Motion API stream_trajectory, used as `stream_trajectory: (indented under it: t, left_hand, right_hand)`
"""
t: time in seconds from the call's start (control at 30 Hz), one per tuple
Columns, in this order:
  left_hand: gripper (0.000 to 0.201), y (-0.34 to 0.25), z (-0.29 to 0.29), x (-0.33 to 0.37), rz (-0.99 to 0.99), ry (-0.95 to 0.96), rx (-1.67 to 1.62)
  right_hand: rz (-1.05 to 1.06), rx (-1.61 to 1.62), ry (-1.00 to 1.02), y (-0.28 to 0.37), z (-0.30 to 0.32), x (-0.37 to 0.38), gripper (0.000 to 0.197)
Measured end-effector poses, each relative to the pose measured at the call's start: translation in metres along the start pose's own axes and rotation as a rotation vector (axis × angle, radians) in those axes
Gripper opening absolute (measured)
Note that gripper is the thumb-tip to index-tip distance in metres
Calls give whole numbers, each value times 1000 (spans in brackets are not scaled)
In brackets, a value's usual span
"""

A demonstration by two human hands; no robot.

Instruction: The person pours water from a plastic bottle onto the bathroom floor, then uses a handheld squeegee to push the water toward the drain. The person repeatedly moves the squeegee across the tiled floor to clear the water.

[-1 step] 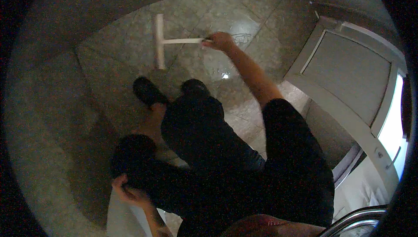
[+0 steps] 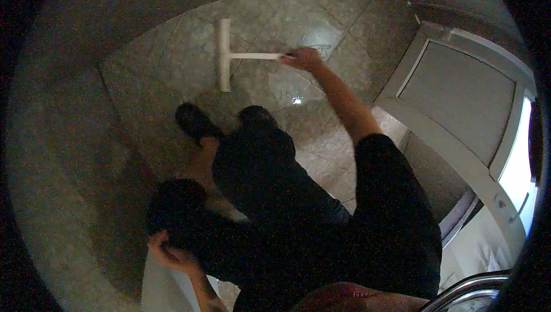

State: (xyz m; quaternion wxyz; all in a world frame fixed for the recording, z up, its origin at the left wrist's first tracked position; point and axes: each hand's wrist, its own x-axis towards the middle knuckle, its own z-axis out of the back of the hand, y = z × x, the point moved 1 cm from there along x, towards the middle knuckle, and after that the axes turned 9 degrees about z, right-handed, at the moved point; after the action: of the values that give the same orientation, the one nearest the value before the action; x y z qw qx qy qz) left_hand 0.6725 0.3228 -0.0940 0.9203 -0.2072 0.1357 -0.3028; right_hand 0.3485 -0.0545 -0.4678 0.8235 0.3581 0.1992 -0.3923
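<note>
Tiles of a wet, marbled bathroom floor (image 2: 172,77) fill the view, with a white door (image 2: 459,100) at the right. Right hand (image 2: 304,58), arm outstretched, grips the handle of a white squeegee (image 2: 225,55) whose blade lies flat on the tiles to drag water. Left hand (image 2: 172,254) is clenched on a dark cloth (image 2: 178,203), low by the hip.

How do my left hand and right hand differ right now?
The right hand is stretched far forward, its grip closed on the handle of the white T-shaped squeegee against the wet tiled floor. The left hand is pulled in low by the body, on dark fabric. Both are bare.
</note>
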Motion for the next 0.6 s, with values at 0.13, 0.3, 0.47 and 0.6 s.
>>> stream_trajectory:
  t: [0.13,0.3,0.47,0.6]
  left_hand:
    - [26,6,7,-14,-37,-16,91]
    - [26,3,26,-36,-56,-76,111]
    - [24,7,47,-47,-79,-82,105]
    - [21,10,42,-61,-199,-84,122]
  right_hand:
    - [-313,-23,134,-107,6,-132,57]
    - [-399,-163,15,-168,-9,-258,52]
    - [-486,-53,24,-106,17,-278,57]
    - [-406,61,-44,-76,20,-234,62]
